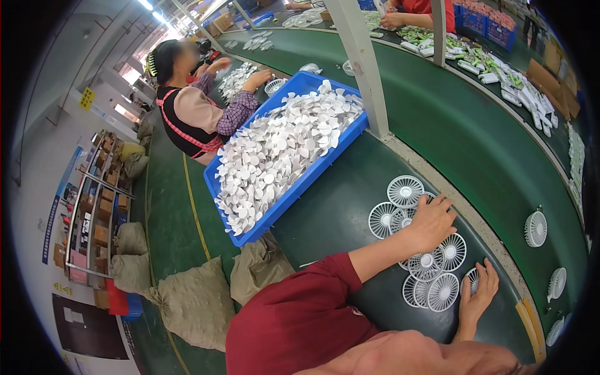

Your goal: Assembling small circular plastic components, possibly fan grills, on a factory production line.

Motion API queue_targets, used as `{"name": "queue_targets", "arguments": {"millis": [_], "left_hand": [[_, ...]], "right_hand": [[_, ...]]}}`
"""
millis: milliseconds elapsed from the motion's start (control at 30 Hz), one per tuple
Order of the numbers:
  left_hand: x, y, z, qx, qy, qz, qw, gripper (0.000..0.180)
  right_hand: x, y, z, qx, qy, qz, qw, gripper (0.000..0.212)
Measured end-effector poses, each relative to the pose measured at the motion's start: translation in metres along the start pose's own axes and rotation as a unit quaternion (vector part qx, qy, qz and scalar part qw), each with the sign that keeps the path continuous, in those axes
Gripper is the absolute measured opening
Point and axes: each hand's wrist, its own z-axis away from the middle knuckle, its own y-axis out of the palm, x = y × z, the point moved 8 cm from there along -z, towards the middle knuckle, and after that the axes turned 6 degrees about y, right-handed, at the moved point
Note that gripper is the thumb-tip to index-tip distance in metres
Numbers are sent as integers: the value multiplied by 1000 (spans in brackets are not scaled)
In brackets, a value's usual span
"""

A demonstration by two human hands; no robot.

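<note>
Several round white fan grilles point(406, 191) with spokes lie overlapping on the dark green work surface. Over the far part of this group is my left hand point(431, 224), its fingers bent down round the edge of a grille that the hand mostly hides. Nearer me, more grilles point(443, 292) lie stacked and fanned out below my left wrist. My right hand point(478, 294) is closed at the right of the group, with a fan grille point(473, 280) tilted between its thumb and fingers.
A blue crate point(284, 210) heaped with white fan blades stands on the far left of the work surface. A post point(361, 62) rises beside it. White fan parts point(535, 229) lie on the green conveyor at right. A co-worker point(194, 106) works beyond the crate; sacks point(194, 303) stand on the floor.
</note>
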Motion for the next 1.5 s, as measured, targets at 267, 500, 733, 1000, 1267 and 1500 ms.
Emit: {"name": "queue_targets", "arguments": {"millis": [267,500,733,1000,1267,1500], "left_hand": [[28,-30,-2,58,-59,-78,993,38],[50,-32,3,158,-111,-10,981,44],[57,-32,3,117,-108,-24,987,37],[42,-27,4,144,-55,22,988,39],[42,-22,-2,165,-57,17,985,46],[42,-21,-2,177,-66,19,982,48]], "right_hand": [[-1,-1,-1,1,2,-5,1000,38],[-1,-2,-4,-1,-5,-12,1000,38],[-3,-1,-1,8,8,-14,1000,39],[-6,4,3,13,7,-22,1000,40],[-5,0,1,7,9,-20,1000,40],[-3,0,1,6,5,-28,1000,39]]}}
